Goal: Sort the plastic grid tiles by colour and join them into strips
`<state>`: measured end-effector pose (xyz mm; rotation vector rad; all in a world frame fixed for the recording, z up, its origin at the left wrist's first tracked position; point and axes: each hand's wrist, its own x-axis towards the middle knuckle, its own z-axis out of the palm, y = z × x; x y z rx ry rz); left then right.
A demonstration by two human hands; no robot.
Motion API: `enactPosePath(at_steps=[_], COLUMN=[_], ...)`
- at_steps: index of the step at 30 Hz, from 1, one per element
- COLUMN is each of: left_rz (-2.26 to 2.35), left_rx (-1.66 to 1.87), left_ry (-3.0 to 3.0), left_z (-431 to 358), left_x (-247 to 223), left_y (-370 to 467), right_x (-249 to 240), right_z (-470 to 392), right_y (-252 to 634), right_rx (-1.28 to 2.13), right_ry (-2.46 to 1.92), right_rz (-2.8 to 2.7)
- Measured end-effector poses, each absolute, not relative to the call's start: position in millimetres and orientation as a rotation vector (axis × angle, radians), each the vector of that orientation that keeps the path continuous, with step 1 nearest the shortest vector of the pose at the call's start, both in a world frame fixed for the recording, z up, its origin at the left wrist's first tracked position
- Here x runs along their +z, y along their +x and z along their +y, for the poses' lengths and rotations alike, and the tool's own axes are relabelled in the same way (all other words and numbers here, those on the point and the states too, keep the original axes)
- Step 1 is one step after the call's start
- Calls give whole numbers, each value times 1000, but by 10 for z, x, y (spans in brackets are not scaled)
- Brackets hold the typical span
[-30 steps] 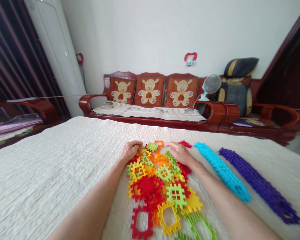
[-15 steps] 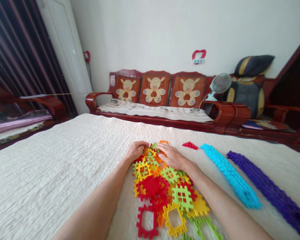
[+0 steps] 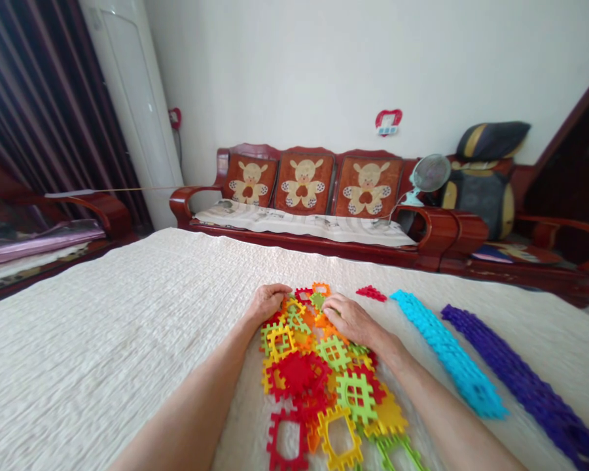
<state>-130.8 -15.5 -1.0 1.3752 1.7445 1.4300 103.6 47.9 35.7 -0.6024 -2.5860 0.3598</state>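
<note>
Interlocking plastic building pieces in red, yellow, green and orange lie in a long loose pile before me. My left hand rests against the pile's far left edge, its fingers stretched inward over the pieces. Across from it, my right hand lies on the far right side, with loosely bent fingers touching orange and green pieces. Between the hands sit a small green piece, a red frame piece and an orange frame piece. Neither hand has lifted a piece; the fingertips are partly hidden.
To the right lie a small row of red pieces, a long light-blue stack and a long purple stack. Everything rests on a white quilted cover. Beyond it stand a wooden sofa with bear cushions and a small fan.
My right hand has drawn back slightly to the right and its fingers have bent more. More of the red frame and green piece now shows. The left hand has barely moved.
</note>
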Motion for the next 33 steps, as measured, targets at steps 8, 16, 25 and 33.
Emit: enactPosePath(at_steps=[8, 16, 25, 33], left_rz=[1734, 1630, 1296, 1421], left_rx=[1500, 1588, 1884, 1927], left_ry=[1296, 1139, 685, 649], left_z=[-132, -154, -189, -204], left_x=[-33, 33, 112, 70], left_y=[-1322, -1327, -1501, -1502], right_x=[464, 371, 669, 519], right_z=[397, 489, 152, 32], right_y=[1002, 1037, 804, 1314], right_rx=[201, 228, 362, 389], right_ry=[-671, -680, -497, -856], right_rz=[-2642, -2605, -2539, -2452])
